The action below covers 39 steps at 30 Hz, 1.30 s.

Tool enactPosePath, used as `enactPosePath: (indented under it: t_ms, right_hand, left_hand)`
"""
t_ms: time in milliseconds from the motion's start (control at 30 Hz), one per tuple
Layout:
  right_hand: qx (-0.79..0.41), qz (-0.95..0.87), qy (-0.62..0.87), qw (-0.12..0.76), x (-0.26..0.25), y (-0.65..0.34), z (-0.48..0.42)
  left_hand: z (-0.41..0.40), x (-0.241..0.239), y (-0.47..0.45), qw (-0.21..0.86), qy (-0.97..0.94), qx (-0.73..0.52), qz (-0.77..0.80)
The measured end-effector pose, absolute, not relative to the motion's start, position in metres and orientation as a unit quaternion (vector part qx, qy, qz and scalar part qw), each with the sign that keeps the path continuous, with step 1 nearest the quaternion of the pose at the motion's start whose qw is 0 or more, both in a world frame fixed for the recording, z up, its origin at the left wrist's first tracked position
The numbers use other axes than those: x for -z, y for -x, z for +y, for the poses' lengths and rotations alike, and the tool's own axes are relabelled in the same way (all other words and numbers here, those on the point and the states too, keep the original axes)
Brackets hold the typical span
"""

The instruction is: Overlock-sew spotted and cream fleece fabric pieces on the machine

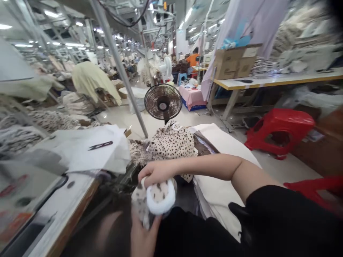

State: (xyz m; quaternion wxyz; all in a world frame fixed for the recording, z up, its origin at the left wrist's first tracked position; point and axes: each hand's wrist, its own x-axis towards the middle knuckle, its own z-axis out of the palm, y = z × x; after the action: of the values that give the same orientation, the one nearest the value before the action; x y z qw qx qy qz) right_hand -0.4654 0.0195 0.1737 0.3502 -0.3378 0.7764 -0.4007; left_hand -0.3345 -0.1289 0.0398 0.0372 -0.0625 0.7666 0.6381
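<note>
At six o'clock, my right hand (154, 172) and left hand (143, 238) are clamped on the white-edged spotted fabric (160, 197), gripping evenly above and below its band.

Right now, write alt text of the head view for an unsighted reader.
The right hand and left hand hold a spotted fabric piece with white trim, in a large garment workshop; a black fan and red stool stand beyond.

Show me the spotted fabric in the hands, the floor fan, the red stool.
spotted fabric (161, 191), head view, its spotted face above the white trim
floor fan (163, 105), head view, grille hub
red stool (281, 120), head view, seat top
</note>
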Motion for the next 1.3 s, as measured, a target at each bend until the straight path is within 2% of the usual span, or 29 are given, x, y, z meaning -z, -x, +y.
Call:
enactPosePath:
  t_ms: [133, 267, 400, 500, 600, 700, 867, 1100, 1300]
  right_hand:
    - [0.493, 0.739, 0.179, 0.422, -0.151, 0.476, 0.029]
    - [0.566, 0.630, 0.094, 0.524, -0.121, 0.481, 0.045]
    - [0.547, 0.522, 0.113, 0.645, -0.095, 0.463, 0.051]
    - [0.486, 0.507, 0.171, 0.691, -0.079, 0.448, 0.050]
    - [0.459, 0.559, 0.162, 0.671, -0.062, 0.441, 0.046]
    - [0.498, 0.591, 0.059, 0.632, -0.045, 0.438, 0.041]
    - [0.569, 0.556, -0.043, 0.604, -0.030, 0.437, 0.042]
    - [0.651, 0.466, 0.018, 0.599, -0.036, 0.429, 0.048]
    - [0.610, 0.533, 0.049, 0.584, -0.024, 0.422, 0.041]
  left_hand:
    - [-0.140, -0.028, 0.328, 0.086, 0.141, -0.669, 0.725]
    - [-0.173, -0.027, 0.320, 0.110, 0.243, -0.770, 0.579]
    - [-0.204, -0.034, 0.312, 0.094, 0.290, -0.809, 0.503]
    - [-0.218, -0.035, 0.308, 0.126, 0.278, -0.806, 0.507]
    - [-0.222, -0.027, 0.306, 0.156, 0.238, -0.778, 0.560]
    - [-0.220, -0.016, 0.304, 0.145, 0.211, -0.748, 0.612]
    - [-0.217, 0.003, 0.297, 0.154, 0.183, -0.764, 0.599]
    - [-0.225, 0.021, 0.285, 0.077, 0.253, -0.782, 0.565]
    - [-0.230, 0.021, 0.280, 0.062, 0.283, -0.794, 0.534]
